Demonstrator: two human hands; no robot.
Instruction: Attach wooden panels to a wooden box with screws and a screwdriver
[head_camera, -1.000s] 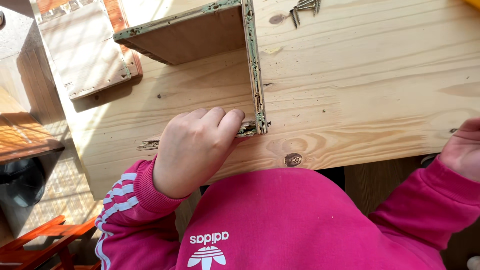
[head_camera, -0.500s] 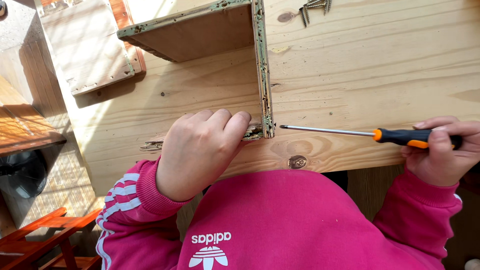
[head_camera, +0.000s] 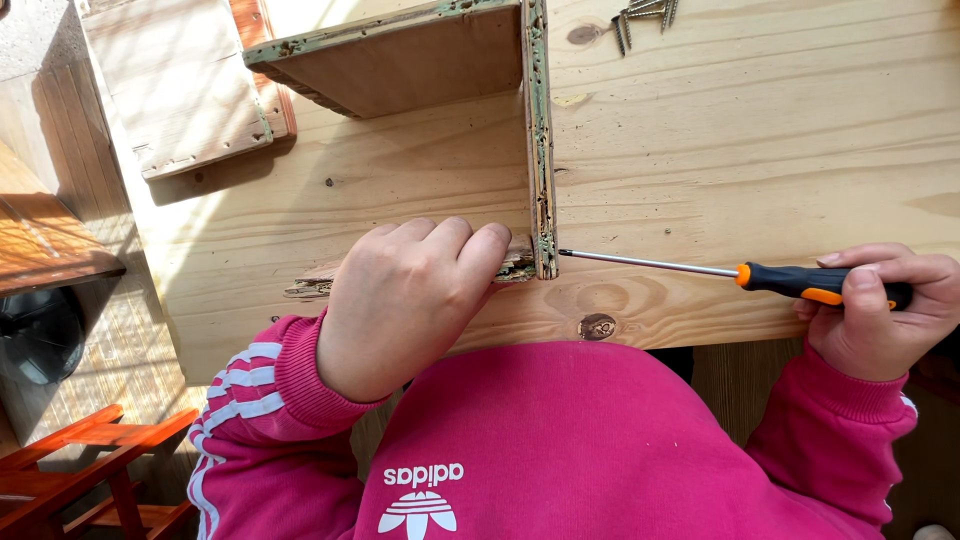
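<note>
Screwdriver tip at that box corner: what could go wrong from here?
1. The screwdriver tip meets the upright board right beside the left hand's fingertips; a slip could jab them.
2. The bottom edge under that hand looks splintered, so the wood may crumble further under pressure.
3. The right hand grips the far handle end; the long shaft could wobble off.

Worktop (head_camera: 760, 150): pale planed pine, matt, with visible grain and dark knots. Frame (head_camera: 538, 140): worn plywood, edges rough, pitted and flecked with old greenish paint; its near corner is splintered. Screwdriver (head_camera: 740, 272): thin bright metal shaft, smooth black plastic handle with orange inlays. Screws (head_camera: 640, 14): grey metal, dull sheen. Loose panel (head_camera: 185, 85): faded matt wood. Sleeves (head_camera: 250, 400): pink knit cloth, white stripes.
</note>
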